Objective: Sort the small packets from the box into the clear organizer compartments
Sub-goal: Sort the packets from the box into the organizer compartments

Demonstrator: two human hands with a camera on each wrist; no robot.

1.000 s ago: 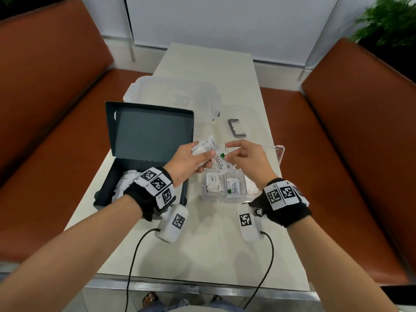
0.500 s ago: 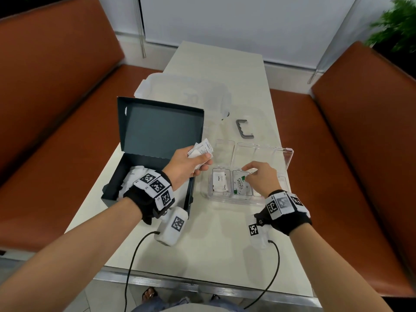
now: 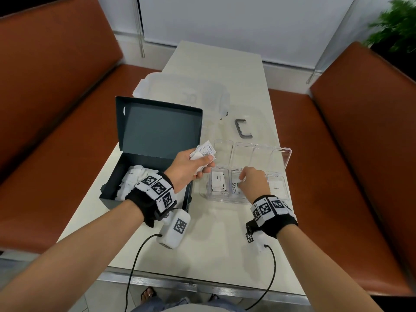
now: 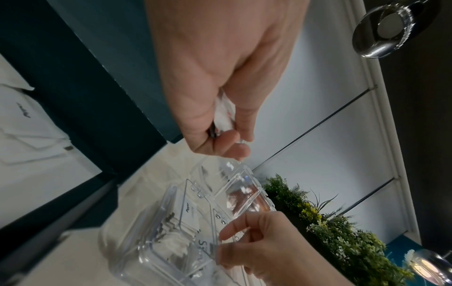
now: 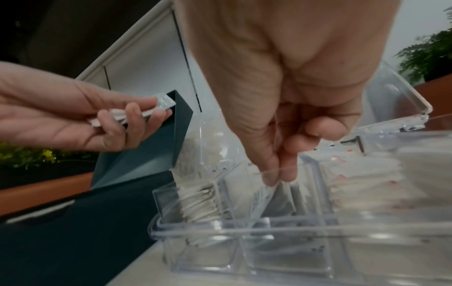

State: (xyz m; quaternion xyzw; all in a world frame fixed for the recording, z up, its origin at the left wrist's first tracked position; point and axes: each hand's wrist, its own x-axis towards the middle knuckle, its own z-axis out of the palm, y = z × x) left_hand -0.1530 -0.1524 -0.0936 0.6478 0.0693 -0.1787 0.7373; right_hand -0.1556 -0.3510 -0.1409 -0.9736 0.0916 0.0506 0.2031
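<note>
Packets point(image 3: 203, 153) are gripped as a ready supply by the left hand point(image 3: 188, 170) while one Stevia packet point(image 3: 235, 188) is pinched into the organizer's point(image 3: 287, 154) middle compartment by the right hand point(image 3: 253, 182).

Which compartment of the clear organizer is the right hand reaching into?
The middle compartment, holding the packet marked Stevia; the right hand is over it, between two neighbours with other packets.

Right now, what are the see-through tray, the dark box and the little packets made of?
The see-through tray looks like hard, glossy clear plastic: the table shows through and its edges glint. The dark box seems matte cardboard, with folded flaps. The little packets in the left hand look like thin printed paper, slightly crinkled.
</note>
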